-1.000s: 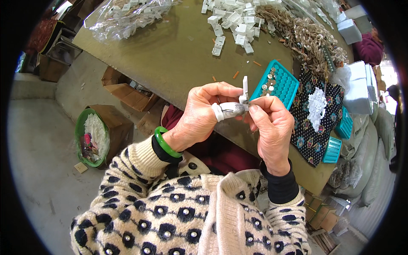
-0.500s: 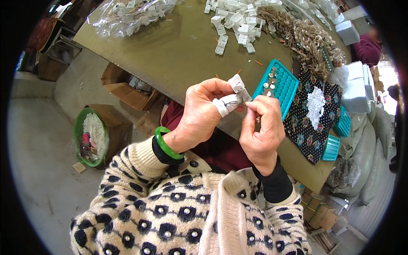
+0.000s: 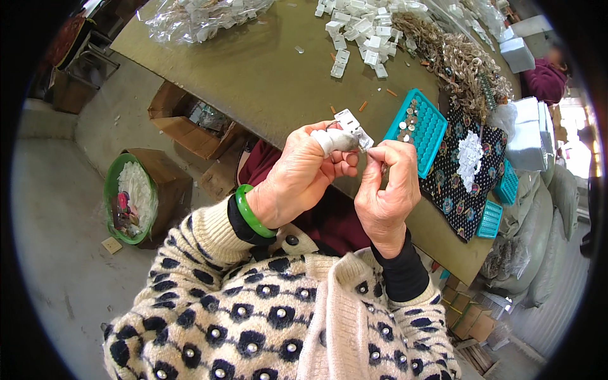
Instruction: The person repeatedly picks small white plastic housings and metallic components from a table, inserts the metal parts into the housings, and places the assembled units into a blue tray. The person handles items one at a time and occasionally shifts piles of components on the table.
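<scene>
My left hand (image 3: 304, 174), its thumb wrapped in white tape, holds a small white card (image 3: 352, 125) up in front of me. My right hand (image 3: 386, 190) pinches something small and metallic at the card's right edge; the item is too small to tell. Both hands meet above the near edge of an olive table (image 3: 266, 69). A green bangle (image 3: 252, 214) sits on my left wrist. Just beyond the hands lies a teal tray (image 3: 424, 130) with small round pieces in it.
A heap of white cards (image 3: 364, 31) and a tangle of brownish chains (image 3: 462, 57) lie further back. A dark patterned cloth (image 3: 465, 171) holds white bits. Cardboard boxes (image 3: 190, 123) and a green basket (image 3: 130, 196) stand on the floor at left. Another person (image 3: 544, 79) sits far right.
The card has tilted over in my left hand, from standing upright to lying slanted. My right hand has shifted from the side of the card to its right edge, fingers pinched closer.
</scene>
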`<state>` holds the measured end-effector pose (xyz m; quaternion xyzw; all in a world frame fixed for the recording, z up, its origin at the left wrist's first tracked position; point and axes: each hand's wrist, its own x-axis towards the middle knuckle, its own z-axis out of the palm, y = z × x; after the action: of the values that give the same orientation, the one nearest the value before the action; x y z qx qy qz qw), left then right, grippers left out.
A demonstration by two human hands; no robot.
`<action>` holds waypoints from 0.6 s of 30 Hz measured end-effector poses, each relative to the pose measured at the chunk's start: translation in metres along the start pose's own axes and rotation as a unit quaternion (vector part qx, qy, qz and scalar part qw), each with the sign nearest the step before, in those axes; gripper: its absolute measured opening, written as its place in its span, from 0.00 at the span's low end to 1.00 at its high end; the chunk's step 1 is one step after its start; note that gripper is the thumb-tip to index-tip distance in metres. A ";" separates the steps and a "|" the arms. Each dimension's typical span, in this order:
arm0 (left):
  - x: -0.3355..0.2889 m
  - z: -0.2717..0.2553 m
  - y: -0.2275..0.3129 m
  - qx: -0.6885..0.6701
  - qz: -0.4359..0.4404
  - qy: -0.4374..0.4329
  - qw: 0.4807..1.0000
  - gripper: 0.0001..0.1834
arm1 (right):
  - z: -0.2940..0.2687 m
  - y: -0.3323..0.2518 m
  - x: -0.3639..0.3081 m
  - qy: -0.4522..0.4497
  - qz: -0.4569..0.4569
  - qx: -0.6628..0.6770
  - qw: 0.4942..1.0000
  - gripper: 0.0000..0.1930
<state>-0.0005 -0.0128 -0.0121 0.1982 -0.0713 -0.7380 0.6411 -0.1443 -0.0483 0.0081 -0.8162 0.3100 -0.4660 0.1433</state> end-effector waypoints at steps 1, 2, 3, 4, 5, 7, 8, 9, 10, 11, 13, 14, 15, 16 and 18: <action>0.000 -0.001 0.000 -0.011 -0.012 0.006 1.000 0.11 | 0.001 0.000 0.000 0.001 -0.001 -0.005 1.000 0.11; 0.000 -0.001 0.001 -0.001 -0.006 0.007 1.000 0.10 | 0.002 -0.001 0.000 0.002 0.048 0.037 0.998 0.10; 0.000 0.000 0.001 0.015 -0.004 0.017 1.000 0.10 | 0.003 -0.002 -0.001 0.002 0.097 0.078 0.992 0.09; 0.000 0.001 0.002 0.031 -0.002 0.027 0.999 0.10 | 0.004 -0.004 -0.002 0.003 0.145 0.119 0.982 0.08; -0.001 0.003 0.002 0.057 0.024 0.036 0.997 0.11 | 0.003 -0.006 -0.003 0.006 0.209 0.171 0.963 0.08; -0.002 0.007 0.002 0.105 0.080 0.046 0.990 0.13 | 0.001 -0.012 -0.005 0.010 0.330 0.271 0.904 0.07; -0.003 0.009 0.001 0.111 0.101 0.045 0.988 0.15 | 0.000 -0.012 -0.004 0.010 0.365 0.304 0.880 0.07; -0.004 0.011 0.000 0.112 0.126 0.036 0.985 0.16 | 0.000 -0.013 -0.004 0.016 0.391 0.353 0.850 0.07; -0.005 0.012 0.000 0.114 0.150 0.026 0.982 0.18 | -0.002 -0.013 -0.002 0.021 0.420 0.399 0.815 0.07; -0.006 0.013 0.001 0.104 0.146 0.026 0.983 0.19 | -0.002 -0.014 -0.001 0.021 0.432 0.454 0.779 0.07; -0.007 0.012 0.003 0.083 0.142 0.011 0.986 0.21 | -0.002 -0.013 0.003 0.009 0.440 0.455 0.774 0.08; -0.007 0.011 0.004 0.089 0.130 0.016 0.987 0.20 | -0.003 -0.014 0.004 0.005 0.440 0.448 0.778 0.08; -0.007 0.009 0.005 0.092 0.125 0.009 0.988 0.19 | -0.003 -0.014 0.006 0.002 0.458 0.425 0.781 0.08; -0.006 0.009 0.006 0.101 0.119 0.005 0.988 0.18 | -0.004 -0.016 0.007 0.008 0.430 0.436 0.791 0.08; -0.006 0.008 0.005 0.119 0.115 0.007 0.986 0.16 | -0.007 -0.018 0.010 0.023 0.415 0.419 0.807 0.09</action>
<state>0.0017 -0.0093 -0.0024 0.2692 -0.1764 -0.6442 0.6938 -0.1396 -0.0398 0.0277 -0.4594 0.3974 -0.4657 0.6435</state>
